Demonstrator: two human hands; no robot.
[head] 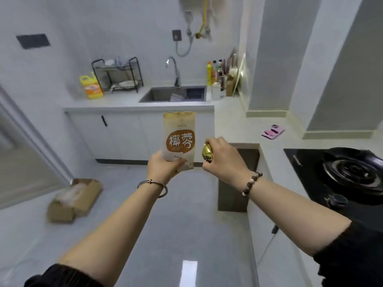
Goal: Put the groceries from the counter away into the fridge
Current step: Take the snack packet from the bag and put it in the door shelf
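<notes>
You are holding both arms out over the grey floor, in front of the cabinets below the sink. Your left hand is gripping the coconut bag by its lower edge, fingers curled round it, and the bag is standing upright in the air. Just beside it, your right hand is closing its fingers and thumb round a gold foil item, which is too small to make out further. The two groceries are sitting close together, not touching. A pink phone is lying on the counter to your right, well apart from your hands, and a black pan is resting on the stove. A cardboard box is lying open on the floor at your left
</notes>
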